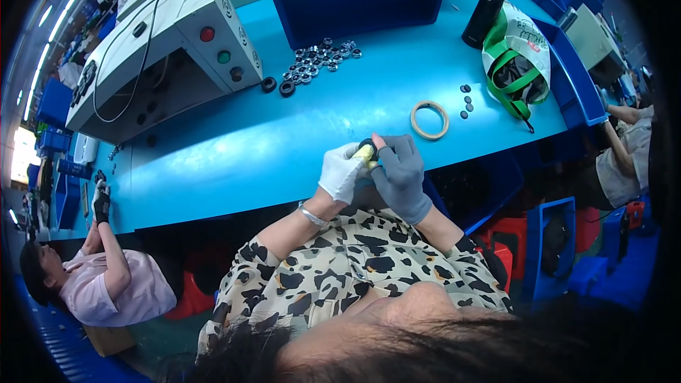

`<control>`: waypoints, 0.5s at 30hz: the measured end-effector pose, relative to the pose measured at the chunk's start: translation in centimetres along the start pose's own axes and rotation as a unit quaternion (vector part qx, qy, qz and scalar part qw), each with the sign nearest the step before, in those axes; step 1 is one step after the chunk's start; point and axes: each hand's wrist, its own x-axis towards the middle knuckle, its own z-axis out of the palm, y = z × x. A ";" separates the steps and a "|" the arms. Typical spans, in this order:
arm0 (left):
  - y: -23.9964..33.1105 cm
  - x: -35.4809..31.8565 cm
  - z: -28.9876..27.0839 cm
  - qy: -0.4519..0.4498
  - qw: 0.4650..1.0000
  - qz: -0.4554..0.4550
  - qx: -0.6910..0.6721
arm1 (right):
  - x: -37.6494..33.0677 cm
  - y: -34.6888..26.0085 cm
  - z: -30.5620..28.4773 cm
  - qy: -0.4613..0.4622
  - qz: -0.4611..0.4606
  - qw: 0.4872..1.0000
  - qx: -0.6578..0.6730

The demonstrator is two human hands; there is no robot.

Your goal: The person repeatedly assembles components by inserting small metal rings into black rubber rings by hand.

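One black round piece (368, 145) | left hand (341, 173) + right hand (401, 177) fingers pinching it, prob for steadiness | shiny bits (314, 63) heaped handy

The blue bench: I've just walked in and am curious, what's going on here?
At the near edge of the bench, the person's white-gloved left hand and grey-gloved right hand hold a small dark part together. Farther back, shiny parts lie loosely clustered, with two black rings beside them. A beige ring lies beyond the right hand.

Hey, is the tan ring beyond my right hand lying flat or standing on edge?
Flat: the tan ring shows its round opening face-up, with the blue table visible through it.
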 end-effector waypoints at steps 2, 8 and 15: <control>-0.4 -0.1 0.5 0.009 1.000 0.020 -0.015 | -0.1 0.1 -0.1 -0.006 -0.008 1.000 -0.027; 0.0 -0.2 0.6 -0.033 0.999 -0.029 -0.028 | -1.3 1.4 -0.2 -0.002 0.106 0.982 0.154; -0.7 -0.4 1.4 -0.117 0.975 0.059 0.181 | -3.3 1.3 -3.3 -0.018 0.062 0.991 0.114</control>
